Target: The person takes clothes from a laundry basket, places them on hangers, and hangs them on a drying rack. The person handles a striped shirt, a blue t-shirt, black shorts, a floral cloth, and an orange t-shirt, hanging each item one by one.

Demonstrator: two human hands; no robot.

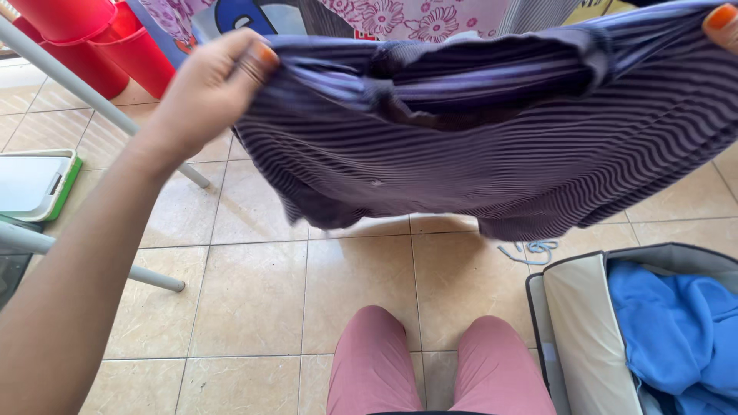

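Note:
A purple striped garment [477,146] is stretched out in the air in front of me, above the tiled floor. My left hand [211,84] pinches its upper left edge. Only a fingertip of my right hand [723,23] shows at the top right corner, gripping the garment's other end. The cloth sags in the middle and hides what lies behind it. My knees in pink trousers [438,361] show at the bottom.
A soft grey basket [576,330] with blue cloth [676,330] stands at the lower right. Grey metal rack legs [92,100] cross the left side. Red buckets [100,38] stand at the top left, a white and green lid [34,184] at the left. Flowered cloth [415,17] hangs behind.

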